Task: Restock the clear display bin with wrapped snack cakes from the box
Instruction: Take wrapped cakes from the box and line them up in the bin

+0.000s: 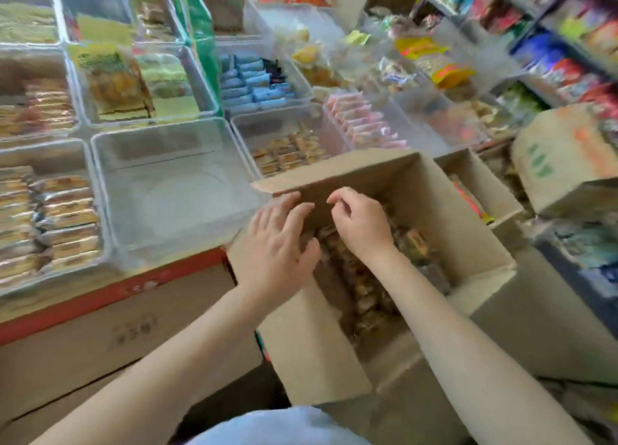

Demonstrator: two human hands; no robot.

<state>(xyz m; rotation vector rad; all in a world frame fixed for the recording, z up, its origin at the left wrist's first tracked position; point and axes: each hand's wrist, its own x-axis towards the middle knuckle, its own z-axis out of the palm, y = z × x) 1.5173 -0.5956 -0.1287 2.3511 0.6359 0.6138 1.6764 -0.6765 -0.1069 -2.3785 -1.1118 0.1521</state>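
Note:
An open cardboard box (444, 210) stands in front of me, with wrapped brown snack cakes (363, 277) lying inside. Left of it sits an empty clear display bin (140, 244) on the counter. My left hand (277, 244) hovers over the box's left edge with fingers spread and nearly straight, holding nothing. My right hand (359, 224) hangs over the box's middle, above the cakes, with fingers loosely curled downward and nothing in them. The view is blurred by motion.
Other clear bins around the empty one hold packaged snacks (63, 217), blue packs (254, 83) and pink packs (364, 123). More cardboard boxes (565, 163) stand at right under shelves of goods. A red-edged carton (117, 327) supports the bins.

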